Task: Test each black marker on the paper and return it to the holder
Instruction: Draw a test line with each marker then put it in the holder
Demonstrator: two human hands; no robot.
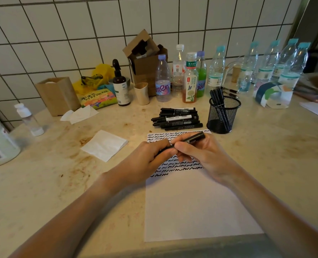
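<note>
Both hands hold one black marker (192, 139) above the upper part of the white paper (195, 205). My left hand (150, 155) grips its near end, and my right hand (201, 151) pinches the barrel, whose far end sticks out past the fingers. Rows of black squiggles cover the top of the paper. A pile of several black markers (177, 119) lies just beyond the paper. To its right stands the black mesh holder (222, 116) with a few markers upright inside.
Bottles (162, 79) line the back of the stained counter by the tiled wall, with a cardboard box (145, 58), a pump bottle (121, 86) and a paper cup (141, 94). A folded napkin (105, 145) lies left of the paper. A tape roll (273, 95) sits at the right.
</note>
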